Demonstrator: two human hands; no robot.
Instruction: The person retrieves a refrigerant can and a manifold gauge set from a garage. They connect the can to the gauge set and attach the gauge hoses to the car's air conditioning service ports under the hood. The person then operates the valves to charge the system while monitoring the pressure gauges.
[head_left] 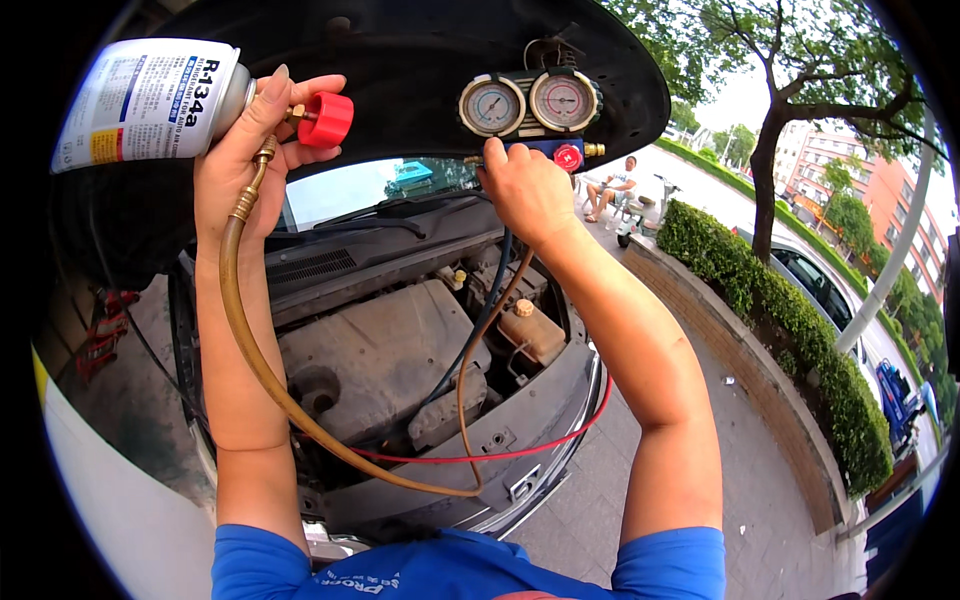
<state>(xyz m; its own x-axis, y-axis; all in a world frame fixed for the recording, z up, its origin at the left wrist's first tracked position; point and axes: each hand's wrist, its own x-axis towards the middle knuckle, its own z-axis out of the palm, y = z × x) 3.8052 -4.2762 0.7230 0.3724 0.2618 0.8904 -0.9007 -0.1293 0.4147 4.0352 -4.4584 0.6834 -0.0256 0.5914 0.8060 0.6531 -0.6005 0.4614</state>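
Observation:
My left hand (250,150) is closed around the neck of a white refrigerant can (145,105), which lies tilted on its side in the air. A can tap with a red knob (326,120) is fitted at its neck, between my fingers. From the tap's brass fitting a yellow hose (245,340) loops down and back up. My right hand (525,190) grips the left end of a manifold gauge set (545,103) hanging under the raised hood. Its fingers hide the valve there; the red valve knob (568,158) on the other side stays visible.
Below is the open engine bay with a dusty engine cover (385,345) and a coolant tank (535,330). A red hose (500,457) crosses the front edge. The black hood (400,60) hangs overhead. A brick-edged hedge (760,330) runs along the right; a person (612,188) sits beyond.

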